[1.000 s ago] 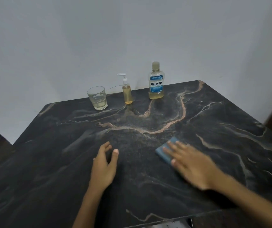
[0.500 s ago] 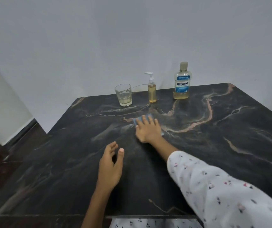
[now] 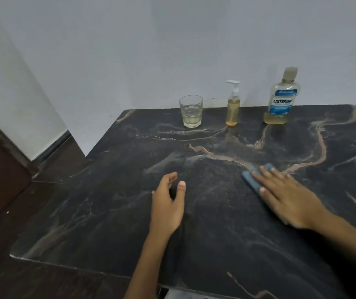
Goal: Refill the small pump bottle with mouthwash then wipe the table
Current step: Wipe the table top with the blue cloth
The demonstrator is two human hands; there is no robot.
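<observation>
Right, I'm looking down at the dark marbled desk (image 3: 215,223) and both hands are on it. My right hand (image 3: 289,197) lies flat on the blue cloth (image 3: 253,180), fingers (image 3: 265,175) straight and spread, pressing it to the desk right of centre, just near of the pale vein that runs across the stone. Only the cloth's left and far edges peek out from under the fingers. My left hand (image 3: 168,203) rests near the middle of the desk, holding nothing, fingers loose and slightly curled, thumb apart from them.

Along the far edge, by the wall, three things stand upright in a row: the glass (image 3: 191,112) on the left with a little pale liquid at the bottom, the pump bottle (image 3: 233,106) in the middle, amber liquid filling most of it, and the mouthwash (image 3: 281,100) on the right, low on yellow liquid, cap on. All three are well apart from my hands.
</observation>
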